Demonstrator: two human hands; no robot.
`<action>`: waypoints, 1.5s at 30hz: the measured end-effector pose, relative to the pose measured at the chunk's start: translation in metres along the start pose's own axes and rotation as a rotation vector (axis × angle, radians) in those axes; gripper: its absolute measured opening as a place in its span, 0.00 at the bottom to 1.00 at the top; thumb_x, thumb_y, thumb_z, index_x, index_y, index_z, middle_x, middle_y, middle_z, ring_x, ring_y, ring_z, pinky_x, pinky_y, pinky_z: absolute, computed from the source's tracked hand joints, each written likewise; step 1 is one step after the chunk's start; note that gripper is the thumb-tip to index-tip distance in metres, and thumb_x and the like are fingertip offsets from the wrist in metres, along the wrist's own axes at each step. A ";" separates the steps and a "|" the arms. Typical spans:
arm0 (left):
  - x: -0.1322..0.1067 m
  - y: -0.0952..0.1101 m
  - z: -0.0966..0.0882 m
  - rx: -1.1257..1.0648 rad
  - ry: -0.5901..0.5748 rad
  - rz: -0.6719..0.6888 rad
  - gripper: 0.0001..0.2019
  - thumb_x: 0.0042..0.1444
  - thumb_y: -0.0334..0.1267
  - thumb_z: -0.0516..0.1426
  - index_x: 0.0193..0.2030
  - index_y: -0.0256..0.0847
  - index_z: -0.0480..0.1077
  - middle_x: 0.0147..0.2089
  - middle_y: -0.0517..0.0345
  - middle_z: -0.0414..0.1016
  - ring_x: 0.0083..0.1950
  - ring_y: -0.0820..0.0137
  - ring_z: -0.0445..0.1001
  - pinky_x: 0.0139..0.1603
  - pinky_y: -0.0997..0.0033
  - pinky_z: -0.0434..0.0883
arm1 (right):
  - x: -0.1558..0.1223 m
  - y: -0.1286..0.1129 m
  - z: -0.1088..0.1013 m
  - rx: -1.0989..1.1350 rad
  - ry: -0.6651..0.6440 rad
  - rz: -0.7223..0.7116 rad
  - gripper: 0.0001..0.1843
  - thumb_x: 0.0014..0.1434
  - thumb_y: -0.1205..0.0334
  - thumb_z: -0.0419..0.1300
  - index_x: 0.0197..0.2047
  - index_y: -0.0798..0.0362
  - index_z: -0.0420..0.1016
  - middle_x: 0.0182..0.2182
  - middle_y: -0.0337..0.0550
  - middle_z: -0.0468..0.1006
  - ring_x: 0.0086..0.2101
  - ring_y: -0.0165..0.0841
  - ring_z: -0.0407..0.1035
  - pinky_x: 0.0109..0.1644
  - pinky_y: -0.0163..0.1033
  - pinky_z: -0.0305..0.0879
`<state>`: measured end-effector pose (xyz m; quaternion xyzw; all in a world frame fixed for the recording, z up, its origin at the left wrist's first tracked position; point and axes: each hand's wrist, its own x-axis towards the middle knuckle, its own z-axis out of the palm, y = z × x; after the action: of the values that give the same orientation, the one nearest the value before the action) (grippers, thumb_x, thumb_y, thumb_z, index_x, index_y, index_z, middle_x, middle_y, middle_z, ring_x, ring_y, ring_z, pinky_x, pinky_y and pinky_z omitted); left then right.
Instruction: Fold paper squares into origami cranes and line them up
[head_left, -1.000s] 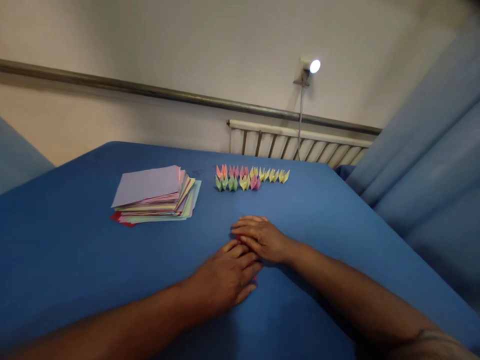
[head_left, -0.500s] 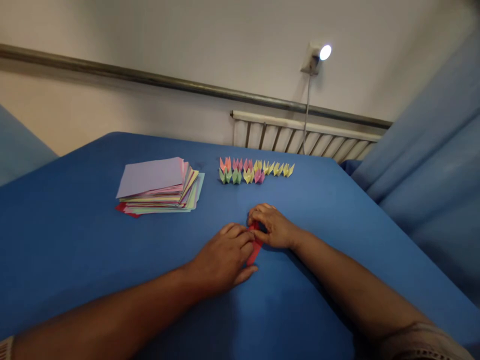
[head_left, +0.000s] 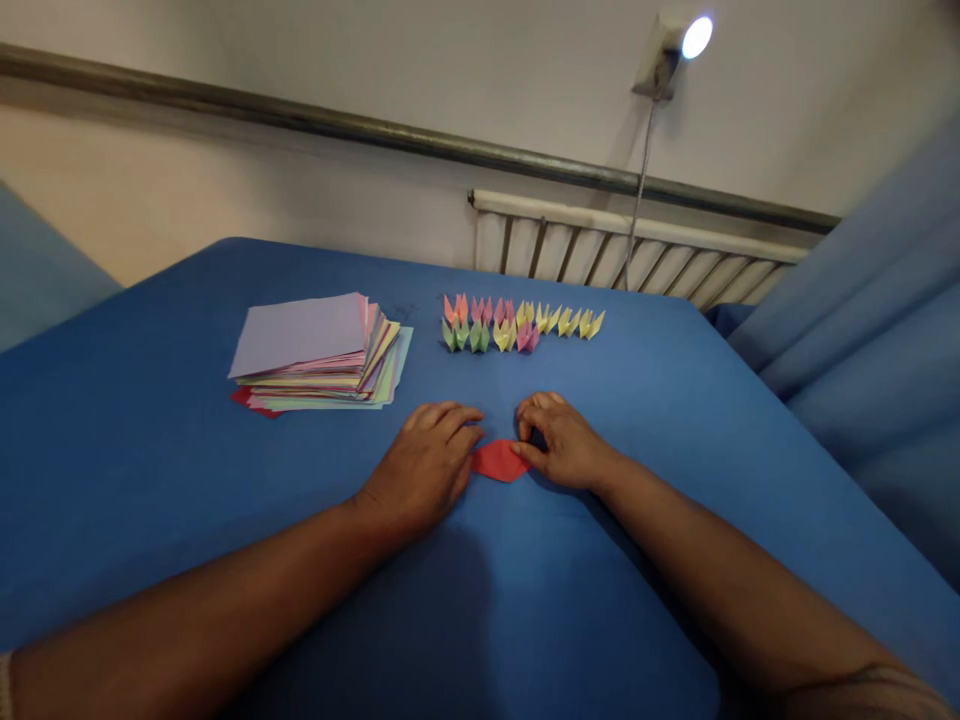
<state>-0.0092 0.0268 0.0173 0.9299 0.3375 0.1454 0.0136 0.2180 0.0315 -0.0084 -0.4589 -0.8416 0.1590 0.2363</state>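
A small piece of red folded paper (head_left: 501, 461) lies between my hands, its long side running left to right and its middle wider than its ends. My left hand (head_left: 427, 462) has its curled fingers closed at the paper's left tip; the thumb is hidden. At the right end, my right hand (head_left: 564, 442) pinches the paper, with the thumb in front and the fingers curled behind. Beyond them stand folded paper cranes (head_left: 505, 335) in two rows, in orange, pink, green and yellow.
A thick stack of coloured paper (head_left: 300, 335), lilac on top, sits on the left of the blue table (head_left: 187, 480). Behind the table are a radiator (head_left: 562, 240), a wall pipe (head_left: 375, 130) and a lit plug (head_left: 696, 38) with a cable. A blue curtain (head_left: 885, 300) hangs at right.
The red paper was narrow and slanted, mostly under my hands; now it lies crosswise and looks wider. My hands have moved apart to its two ends. The camera view has shifted slightly.
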 end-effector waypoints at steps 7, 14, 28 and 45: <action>-0.012 0.019 0.010 -0.163 -0.117 0.152 0.25 0.57 0.39 0.55 0.63 0.43 0.61 0.62 0.50 0.66 0.62 0.55 0.60 0.61 0.49 0.58 | 0.000 0.009 0.003 0.055 -0.034 0.047 0.08 0.55 0.60 0.63 0.36 0.51 0.69 0.45 0.46 0.68 0.47 0.39 0.61 0.51 0.47 0.57; -0.011 0.019 0.002 -0.175 -0.175 0.148 0.24 0.57 0.40 0.55 0.62 0.41 0.63 0.61 0.50 0.67 0.62 0.54 0.60 0.61 0.49 0.57 | 0.002 0.013 0.001 0.069 -0.061 0.054 0.08 0.56 0.59 0.64 0.37 0.51 0.70 0.49 0.47 0.68 0.50 0.39 0.61 0.53 0.49 0.56; 0.014 0.021 -0.021 -0.297 -0.175 -0.020 0.12 0.61 0.38 0.51 0.48 0.42 0.70 0.47 0.53 0.75 0.48 0.63 0.71 0.51 0.59 0.66 | 0.007 0.027 0.007 0.290 0.136 0.031 0.03 0.59 0.67 0.57 0.33 0.53 0.71 0.42 0.44 0.74 0.44 0.32 0.67 0.53 0.44 0.59; 0.032 -0.001 0.016 -0.430 -0.095 -0.196 0.07 0.51 0.39 0.60 0.36 0.41 0.67 0.45 0.55 0.73 0.49 0.62 0.70 0.52 0.56 0.66 | 0.005 0.007 -0.002 0.369 0.164 0.079 0.09 0.61 0.59 0.56 0.41 0.53 0.74 0.36 0.42 0.75 0.36 0.30 0.69 0.42 0.37 0.65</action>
<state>0.0179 0.0491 0.0102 0.8741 0.3865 0.1681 0.2414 0.2221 0.0392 -0.0086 -0.4519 -0.7575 0.2817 0.3777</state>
